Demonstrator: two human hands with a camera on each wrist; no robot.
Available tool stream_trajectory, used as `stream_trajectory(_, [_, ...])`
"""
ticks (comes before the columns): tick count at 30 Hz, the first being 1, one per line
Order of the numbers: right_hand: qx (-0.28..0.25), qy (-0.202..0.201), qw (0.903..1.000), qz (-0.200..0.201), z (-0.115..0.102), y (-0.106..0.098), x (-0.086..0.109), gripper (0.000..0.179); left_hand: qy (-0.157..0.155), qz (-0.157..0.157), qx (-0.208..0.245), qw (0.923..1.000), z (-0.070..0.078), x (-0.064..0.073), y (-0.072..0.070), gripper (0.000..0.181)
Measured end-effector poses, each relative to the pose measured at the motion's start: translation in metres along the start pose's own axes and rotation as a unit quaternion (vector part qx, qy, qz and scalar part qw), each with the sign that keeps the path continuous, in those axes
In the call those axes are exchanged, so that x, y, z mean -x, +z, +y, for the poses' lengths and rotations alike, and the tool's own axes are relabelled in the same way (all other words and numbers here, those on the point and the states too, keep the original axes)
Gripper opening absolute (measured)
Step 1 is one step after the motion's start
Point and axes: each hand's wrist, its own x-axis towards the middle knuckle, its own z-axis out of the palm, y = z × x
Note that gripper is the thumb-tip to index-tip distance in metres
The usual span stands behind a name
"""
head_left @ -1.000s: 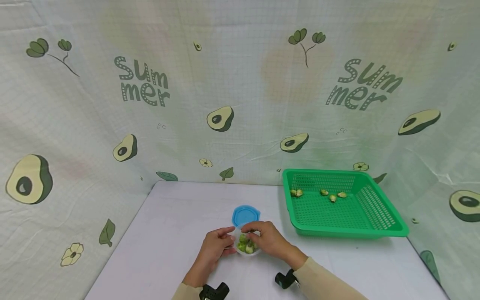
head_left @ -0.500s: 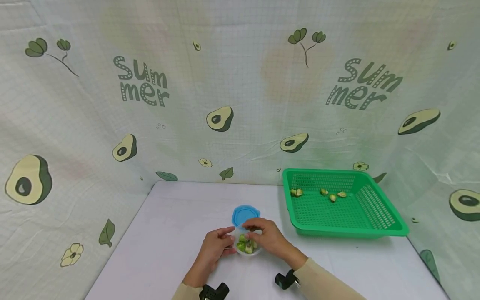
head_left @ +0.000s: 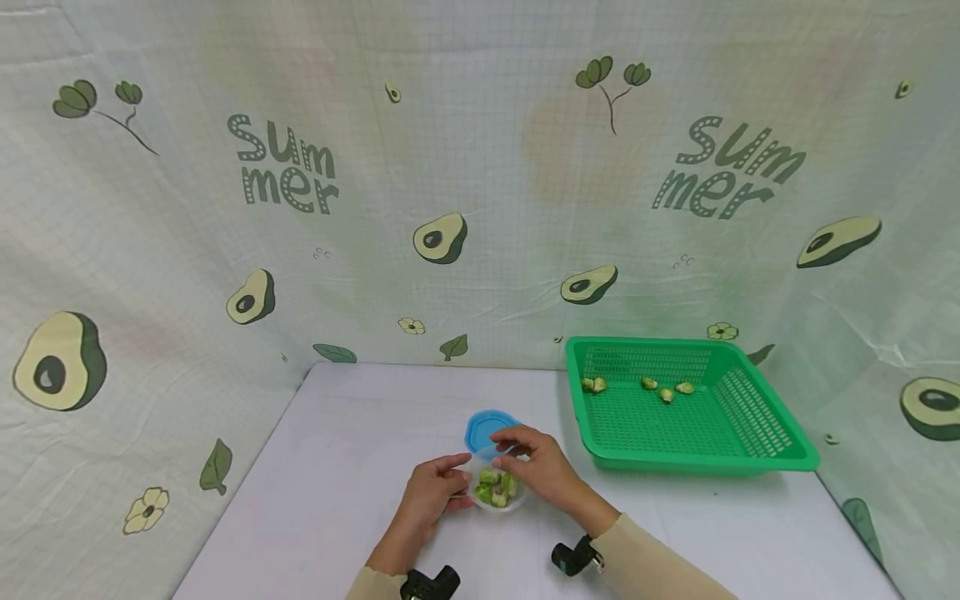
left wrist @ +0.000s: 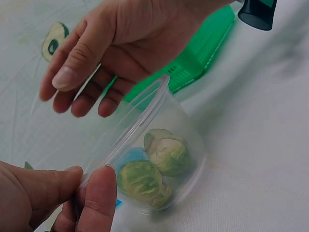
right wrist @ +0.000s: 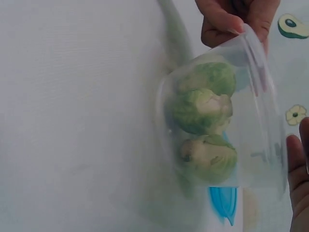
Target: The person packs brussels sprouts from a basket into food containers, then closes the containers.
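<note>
A clear round plastic tub (left wrist: 186,113) stands on the white table, holding several Brussels sprouts (head_left: 495,487). My left hand (head_left: 437,492) pinches the tub's rim between thumb and fingers on its left side, as the left wrist view shows closely. Above the tub's far right side hovers my right hand (head_left: 543,465), with loosely bent fingers and nothing between them. In the left wrist view those fingers (left wrist: 82,58) are over the tub's opening. Behind the tub lies a blue lid (head_left: 487,430), partly covered by the right hand in the head view.
A green perforated basket (head_left: 697,462) stands at the back right with several Brussels sprouts (head_left: 667,395) along its far side. A hanging cloth printed with avocados (head_left: 440,238) closes off the back and sides of the table.
My right hand has risen and moved slightly back from the sprouts, uncovering more of them. The left hand keeps its grip on the tub's rim.
</note>
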Motion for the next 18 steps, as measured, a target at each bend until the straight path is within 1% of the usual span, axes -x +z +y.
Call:
stream_trajectory(5, [-0.004, -0.017, 0.9995, 0.028, -0.012, -0.012, -0.002, 0.027, -0.002, 0.003, -0.006, 1.0000, 0.000, 0.000, 0.000, 0.044])
stream_trajectory(10, [-0.003, -0.036, 0.9981, 0.049, -0.023, -0.028, -0.003, 0.027, -0.006, 0.004, -0.006, 1.0000, 0.001, 0.000, 0.000, 0.045])
stream_trajectory(14, [0.007, -0.053, 0.9964, 0.066, -0.031, -0.043, -0.004, 0.028, -0.007, 0.004, -0.003, 1.0000, 0.001, 0.000, 0.000, 0.045])
stream_trajectory(18, [0.024, -0.081, 0.9927, 0.087, -0.041, -0.062, -0.007, 0.030, -0.007, 0.006, -0.004, 1.0000, -0.001, -0.002, 0.001, 0.045])
